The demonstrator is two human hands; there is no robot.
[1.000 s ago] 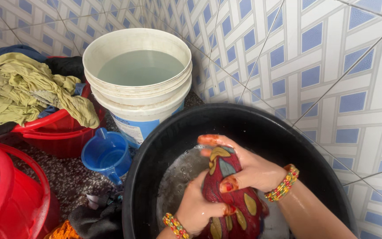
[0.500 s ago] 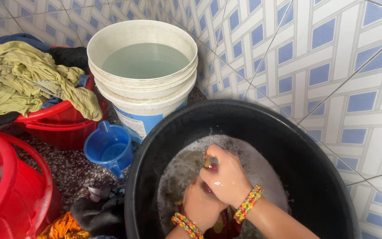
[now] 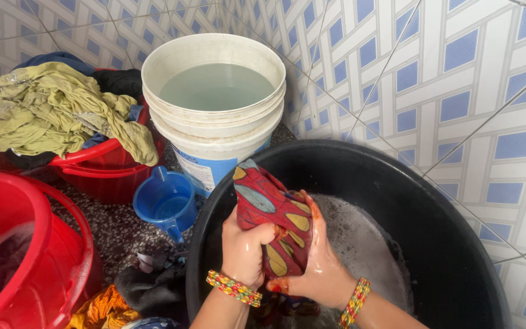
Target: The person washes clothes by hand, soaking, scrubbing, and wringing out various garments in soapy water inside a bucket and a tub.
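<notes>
Head view: red patterned cloth (image 3: 272,213) bunched upright over the near left part of the black basin (image 3: 439,244), long axis rising up and leftward from the soapy water (image 3: 360,234). Left hand (image 3: 243,251) fisted around its left side, right hand (image 3: 318,268) wrapped closed along its right edge; both touching, neither nearer. Beyond the basin: one white water-filled bucket (image 3: 214,131). Left of the basin: one blue scoop (image 3: 164,204), two red tubs (image 3: 28,244), one heaped with olive clothes (image 3: 62,113). Two beaded bracelets (image 3: 234,288).
</notes>
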